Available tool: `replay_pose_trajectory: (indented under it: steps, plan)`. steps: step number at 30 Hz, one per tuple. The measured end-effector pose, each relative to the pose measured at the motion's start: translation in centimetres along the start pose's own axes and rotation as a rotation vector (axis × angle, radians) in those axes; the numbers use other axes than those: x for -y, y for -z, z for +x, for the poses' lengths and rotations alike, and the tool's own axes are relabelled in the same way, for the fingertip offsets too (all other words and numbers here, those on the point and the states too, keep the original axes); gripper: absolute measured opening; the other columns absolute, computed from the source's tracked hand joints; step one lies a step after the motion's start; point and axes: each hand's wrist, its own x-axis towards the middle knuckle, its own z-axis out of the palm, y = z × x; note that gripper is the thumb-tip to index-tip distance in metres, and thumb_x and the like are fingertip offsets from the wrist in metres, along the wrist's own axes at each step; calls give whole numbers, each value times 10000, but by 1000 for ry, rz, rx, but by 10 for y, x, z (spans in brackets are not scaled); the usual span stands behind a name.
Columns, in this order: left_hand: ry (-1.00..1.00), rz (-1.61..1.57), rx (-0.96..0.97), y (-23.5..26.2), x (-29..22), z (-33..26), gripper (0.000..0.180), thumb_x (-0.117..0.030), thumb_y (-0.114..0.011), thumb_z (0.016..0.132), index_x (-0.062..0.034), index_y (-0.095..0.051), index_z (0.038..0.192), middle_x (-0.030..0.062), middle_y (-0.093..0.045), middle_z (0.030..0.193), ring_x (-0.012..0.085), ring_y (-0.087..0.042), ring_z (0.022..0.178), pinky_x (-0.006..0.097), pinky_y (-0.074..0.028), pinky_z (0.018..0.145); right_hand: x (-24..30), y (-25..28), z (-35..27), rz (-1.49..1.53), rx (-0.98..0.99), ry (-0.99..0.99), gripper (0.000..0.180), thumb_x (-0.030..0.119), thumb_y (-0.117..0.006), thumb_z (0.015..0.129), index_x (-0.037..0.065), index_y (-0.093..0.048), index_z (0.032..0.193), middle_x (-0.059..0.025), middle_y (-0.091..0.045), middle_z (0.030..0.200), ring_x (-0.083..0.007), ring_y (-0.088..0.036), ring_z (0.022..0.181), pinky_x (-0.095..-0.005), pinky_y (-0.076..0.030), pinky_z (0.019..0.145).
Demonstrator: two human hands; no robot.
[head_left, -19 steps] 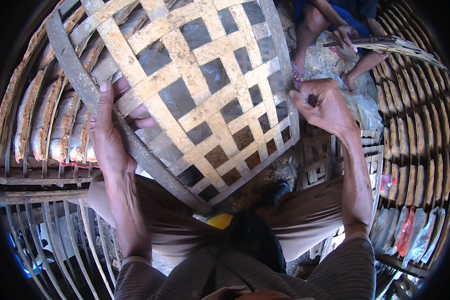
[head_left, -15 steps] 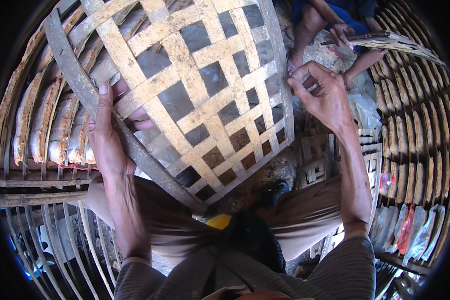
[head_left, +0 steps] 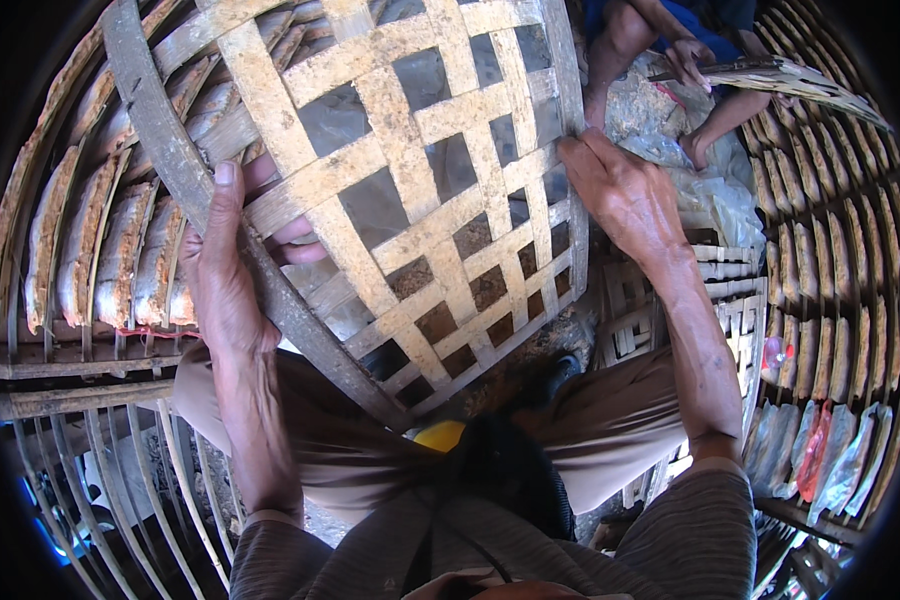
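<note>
The left hand (head_left: 225, 265) grasps one rim of a woven panel (head_left: 400, 145), which slants in front of the person's trousers (head_left: 610, 410). The right hand (head_left: 625, 195) curls its fingers at the opposite rim; whether it grips there cannot be told.

Brown floor (head_left: 535, 350) with crumpled clear plastic (head_left: 728, 213) on it, slatted rack (head_left: 80, 371) left of the floor bearing brown-edged slabs (head_left: 88, 225), second rack (head_left: 805, 521) right of the floor bearing brown strips (head_left: 803, 265)
</note>
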Motion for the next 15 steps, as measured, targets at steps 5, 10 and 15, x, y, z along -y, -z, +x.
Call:
replay_pose_trajectory:
  steps: [5,10,15]
  plan:
    - [-12,-37,28,-1,1,-2,553,-438,-612,1062,80,-650,1254,193,-741,1064,211,-763,765,304,-648,576,3,-16,1,-129,53,-116,85,94,-665,952,77,-608,1013,-111,-674,1022,-338,-699,612,-443,-586,549]
    - [-55,-43,-35,-5,8,-2,463,-401,-616,1069,33,-690,1216,169,-754,1095,217,-765,752,329,-656,571,-5,-14,2,304,152,-210,102,58,-654,953,55,-594,870,-96,-682,801,-185,-652,540,-382,-525,487]
    - [-80,-75,-60,1,5,5,475,-401,-614,1071,42,-688,1224,160,-753,1089,207,-759,746,320,-652,572,-25,9,0,696,186,-292,218,25,-732,920,18,-602,746,-53,-649,699,-74,-573,548,-287,-450,485]
